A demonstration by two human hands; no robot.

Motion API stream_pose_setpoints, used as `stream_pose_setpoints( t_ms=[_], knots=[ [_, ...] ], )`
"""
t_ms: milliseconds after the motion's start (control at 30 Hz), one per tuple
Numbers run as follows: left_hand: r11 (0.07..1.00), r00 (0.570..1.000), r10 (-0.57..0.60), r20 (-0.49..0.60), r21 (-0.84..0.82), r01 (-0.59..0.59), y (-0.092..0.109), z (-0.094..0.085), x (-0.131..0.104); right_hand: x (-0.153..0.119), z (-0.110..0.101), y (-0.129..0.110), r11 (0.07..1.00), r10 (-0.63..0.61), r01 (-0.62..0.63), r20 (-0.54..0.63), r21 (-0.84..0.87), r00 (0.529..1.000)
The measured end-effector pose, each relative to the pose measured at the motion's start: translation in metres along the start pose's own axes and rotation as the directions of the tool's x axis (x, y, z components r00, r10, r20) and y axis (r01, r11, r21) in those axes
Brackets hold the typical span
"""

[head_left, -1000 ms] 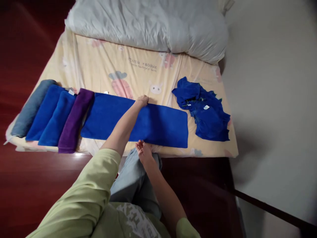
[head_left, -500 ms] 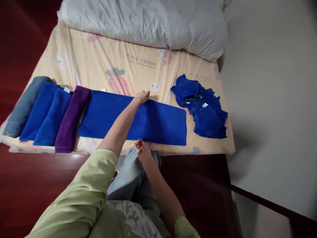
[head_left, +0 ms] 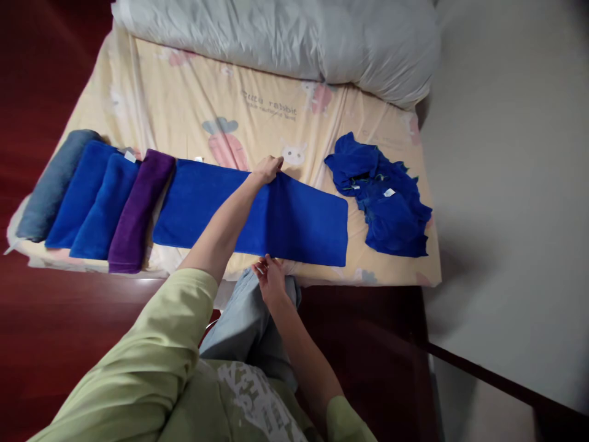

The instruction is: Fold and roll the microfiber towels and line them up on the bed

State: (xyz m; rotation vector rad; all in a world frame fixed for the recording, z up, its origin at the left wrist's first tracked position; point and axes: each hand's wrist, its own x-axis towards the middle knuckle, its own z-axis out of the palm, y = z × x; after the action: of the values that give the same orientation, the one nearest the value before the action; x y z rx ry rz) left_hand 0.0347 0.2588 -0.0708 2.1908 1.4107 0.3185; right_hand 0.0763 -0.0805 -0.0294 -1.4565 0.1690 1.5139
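A long blue towel (head_left: 211, 202) lies spread lengthwise across the bed. At its far edge, about midway along, my left hand (head_left: 268, 169) pinches the cloth. My right hand (head_left: 271, 277) grips the near edge opposite, thumb and fingertips together and the other fingers curled loosely. Between the two hands a crease runs across the towel, slightly lifted. To its left lie a folded purple towel (head_left: 140, 212), two folded blue towels (head_left: 103, 205) and a grey-blue rolled towel (head_left: 59, 184), side by side.
A crumpled pile of blue cloths (head_left: 391, 202) with white tags sits on the bed's right side. Behind is a rolled grey-white quilt (head_left: 276, 40) on the patterned yellow sheet (head_left: 161, 104). A pale wall (head_left: 506, 172) stands right of the bed.
Both hands have closed on the long blue towel's opposite edges and raised its middle slightly, forming a sharper crease. The view has shifted a little.
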Motion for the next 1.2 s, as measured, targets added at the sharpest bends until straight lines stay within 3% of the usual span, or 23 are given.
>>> stream_pose_setpoints(
  t_ms=[133, 267, 400, 533, 633, 733, 933, 1000, 1100, 1200],
  knots=[
    [1.0, 1.0, 0.023, -0.008, 0.008, -0.023, 0.007, -0.012, -0.002, -0.013, 0.005, -0.009, 1.0, -0.017, 0.017, -0.005, 0.0, 1.0],
    [0.999, 0.998, 0.032, -0.048, -0.029, -0.034, 0.021, -0.035, -0.009, -0.033, 0.004, -0.009, 0.997, -0.082, 0.082, 0.036, -0.006, 0.996],
    [0.989, 0.991, 0.042, -0.124, -0.133, -0.059, 0.042, -0.073, -0.025, -0.053, -0.005, -0.014, 0.974, -0.225, 0.225, 0.054, 0.011, 0.973],
    [0.967, 0.974, 0.031, -0.225, -0.238, -0.086, 0.063, -0.123, -0.059, -0.072, -0.02, -0.038, 0.905, -0.425, 0.426, 0.054, -0.01, 0.904],
    [0.927, 0.953, -0.002, -0.302, -0.359, -0.112, 0.072, -0.163, -0.091, -0.085, -0.031, -0.072, 0.806, -0.585, 0.59, 0.091, -0.043, 0.806],
    [0.856, 0.918, -0.047, -0.395, -0.49, -0.167, 0.076, -0.203, -0.125, -0.097, -0.034, -0.118, 0.666, -0.729, 0.737, 0.11, -0.113, 0.676],
    [0.714, 0.823, -0.029, -0.568, -0.588, -0.381, 0.086, -0.281, -0.209, -0.129, -0.011, -0.217, 0.303, -0.939, 0.941, 0.124, -0.148, 0.322],
    [0.691, 0.799, -0.039, -0.6, -0.594, -0.412, 0.091, -0.301, -0.242, -0.143, 0.004, -0.241, 0.218, -0.962, 0.971, 0.145, -0.103, 0.231],
    [0.681, 0.774, -0.049, -0.631, -0.588, -0.436, 0.094, -0.32, -0.286, -0.164, 0.025, -0.264, 0.141, -0.966, 0.989, 0.213, -0.044, 0.147],
    [0.681, 0.755, -0.058, -0.653, -0.579, -0.448, 0.092, -0.333, -0.316, -0.181, 0.04, -0.277, 0.103, -0.952, 0.995, 0.287, -0.016, 0.103]
  ],
)
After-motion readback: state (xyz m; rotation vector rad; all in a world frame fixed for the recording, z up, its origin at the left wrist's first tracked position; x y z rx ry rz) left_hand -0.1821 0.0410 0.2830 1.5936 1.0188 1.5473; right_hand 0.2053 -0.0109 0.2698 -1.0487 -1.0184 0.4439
